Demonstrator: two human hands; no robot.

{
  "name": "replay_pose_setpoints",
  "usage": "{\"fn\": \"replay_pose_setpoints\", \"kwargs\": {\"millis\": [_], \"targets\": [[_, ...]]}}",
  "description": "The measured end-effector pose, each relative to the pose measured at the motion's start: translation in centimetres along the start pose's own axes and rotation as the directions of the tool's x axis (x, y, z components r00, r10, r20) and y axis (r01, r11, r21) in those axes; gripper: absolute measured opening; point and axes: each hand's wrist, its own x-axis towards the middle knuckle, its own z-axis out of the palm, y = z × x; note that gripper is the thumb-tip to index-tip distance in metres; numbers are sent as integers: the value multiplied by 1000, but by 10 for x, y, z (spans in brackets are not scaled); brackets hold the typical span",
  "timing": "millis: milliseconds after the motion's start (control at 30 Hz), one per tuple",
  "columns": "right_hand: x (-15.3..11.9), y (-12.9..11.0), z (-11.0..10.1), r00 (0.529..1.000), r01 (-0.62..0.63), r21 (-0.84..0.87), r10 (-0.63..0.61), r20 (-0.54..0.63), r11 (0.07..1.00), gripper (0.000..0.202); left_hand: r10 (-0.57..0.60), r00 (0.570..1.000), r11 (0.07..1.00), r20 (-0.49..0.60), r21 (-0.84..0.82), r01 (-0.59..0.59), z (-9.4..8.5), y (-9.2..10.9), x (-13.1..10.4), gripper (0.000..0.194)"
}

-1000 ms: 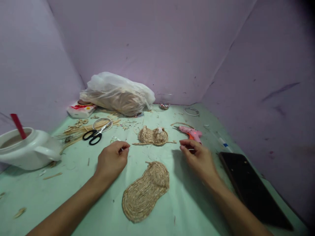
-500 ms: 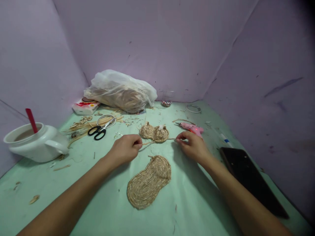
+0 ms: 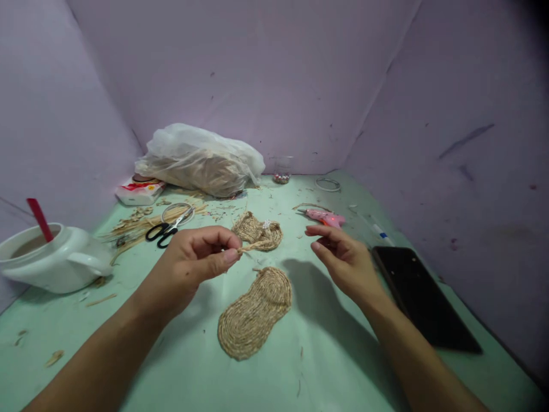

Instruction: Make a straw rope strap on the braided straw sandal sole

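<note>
"Braided cord: where does it sit?"

"Near the middle of the frame. Take the big things first: a pale green tabletop fills the lower half, and a bulky plastic bag rests on it, upper left of centre."

"Next size down?"

"A dark phone at the lower right, beside the right forearm. Then the hands. The left hand, left of centre, has its grip pinched narrow, thumb against finger, on the cord's near end. The right hand, right of centre, has its grip parted, with nothing between thumb and fingers."

"And the woven things?"

"A woven sole lies flat at lower centre, long axis slanting from lower left to upper right. Just above it is a shorter woven piece, with a pink glue gun off to its right."

"So how does the cord run?"

"From the left fingertips rightward and slightly upward, across the lower edge of that shorter piece. The left hand is clearly nearer; the right is well apart, facing the cord across a gap."

"Is it fixed to the piece?"

"I can't tell; its far end blends into the weave."
</note>
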Motion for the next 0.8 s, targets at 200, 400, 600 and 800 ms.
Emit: {"fn": "replay_pose_setpoints", "kwargs": {"millis": [200, 400, 600, 800], "targets": [[-11, -15, 5, 946, 187, 78, -201, 254, 979, 43, 16, 995, 998, 97, -65, -10, 14, -3, -2, 8], [-10, -11, 5, 936, 194, 54, -201, 288, 979, 32, 2, 992, 969, 123, -246, 28, 20, -10, 2, 5], [-11, -7, 13, 926, 231, 79, -244, 289, 970, 47, -16, 969, 941, 247, -324, 99, 20, -10, -1, 11], [-9, -16, 6, 923, 201, 105, -225, 312, 974, 17, 22, 974, 920, 224, -387, 68, 17, -10, -2, 9]]}}
